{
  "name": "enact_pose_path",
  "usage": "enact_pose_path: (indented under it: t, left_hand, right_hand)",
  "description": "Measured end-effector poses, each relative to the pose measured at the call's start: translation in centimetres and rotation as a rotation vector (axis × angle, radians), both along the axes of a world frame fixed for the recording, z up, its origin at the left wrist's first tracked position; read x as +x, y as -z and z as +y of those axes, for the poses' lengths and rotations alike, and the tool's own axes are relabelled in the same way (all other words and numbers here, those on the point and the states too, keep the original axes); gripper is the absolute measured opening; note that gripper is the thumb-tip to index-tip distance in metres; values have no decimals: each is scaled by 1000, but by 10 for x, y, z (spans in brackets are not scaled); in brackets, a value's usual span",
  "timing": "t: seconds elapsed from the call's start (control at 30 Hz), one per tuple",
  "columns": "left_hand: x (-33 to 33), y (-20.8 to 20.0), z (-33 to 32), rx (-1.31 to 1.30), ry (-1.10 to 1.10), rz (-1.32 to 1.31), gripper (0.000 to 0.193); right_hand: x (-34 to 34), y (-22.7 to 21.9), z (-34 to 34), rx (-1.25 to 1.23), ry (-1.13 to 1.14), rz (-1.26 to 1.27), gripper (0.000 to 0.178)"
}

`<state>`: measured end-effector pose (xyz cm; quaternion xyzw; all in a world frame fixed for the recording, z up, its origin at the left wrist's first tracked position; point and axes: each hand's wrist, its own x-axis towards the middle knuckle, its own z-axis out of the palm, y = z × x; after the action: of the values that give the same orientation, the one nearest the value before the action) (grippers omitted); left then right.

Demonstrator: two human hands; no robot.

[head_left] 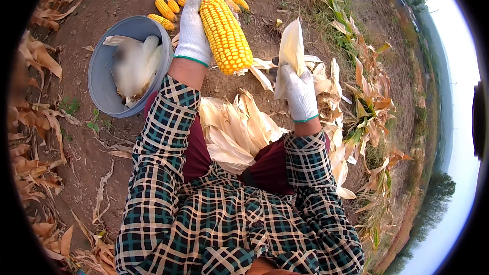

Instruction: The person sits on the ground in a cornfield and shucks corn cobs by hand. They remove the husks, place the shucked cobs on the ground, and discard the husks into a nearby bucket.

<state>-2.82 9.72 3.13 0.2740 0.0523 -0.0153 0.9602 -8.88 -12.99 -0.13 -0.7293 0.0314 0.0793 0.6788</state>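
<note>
My left hand (192,33), in a white knit glove, is closed around the upper end of a husked yellow corn cob (224,33). The cob's near end tilts down toward my right. My right hand (298,89), gloved the same way, grips a pale dry corn husk (291,46) whose tip points upward, apart from the cob. Some of its fingers are hidden behind the husk. Between my legs lies a heap of loose husks (237,127). Beyond my left hand, several husked cobs (164,9) rest on the soil.
A grey-blue bucket (97,79) with pale husks and a blurred item inside stands left of my left forearm. Dry husks and stalks (364,107) form a row on the right. Brown leaves (41,117) cover the left edge. Bare soil (86,173) shows around the bucket.
</note>
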Motion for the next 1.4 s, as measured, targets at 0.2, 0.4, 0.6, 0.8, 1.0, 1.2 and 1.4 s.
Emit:
enact_pose_path:
  t: [0.2, 0.4, 0.6, 0.8, 1.0, 1.2, 1.4]
  left_hand:
    - [4, 4, 5, -7, -30, -1, 61]
    - [3, 6, 9, 17, -71, 33, 60]
    - [1, -1, -2, 11, -147, 103, 42]
    - [3, 18, -13, 244, -231, 77, 31]
    - [8, 49, -57, 314, -179, 195, 63]
    - [-8, 55, -64, 1793, 84, -159, 40]
    - [0, 84, -69, 1305, 145, 128, 52]
  right_hand:
    - [11, -10, 7, -81, 84, -81, 42]
    - [35, 0, -24, 46, 214, 158, 72]
    - [96, 11, -118, -1269, 654, -40, 77]
    - [63, -9, -47, -571, 116, -311, 69]
    - [13, 1, 37, -300, -229, -331, 71]
    - [39, 18, -1, 567, 24, 275, 46]
    - [42, 55, -30, 574, 189, 561, 41]
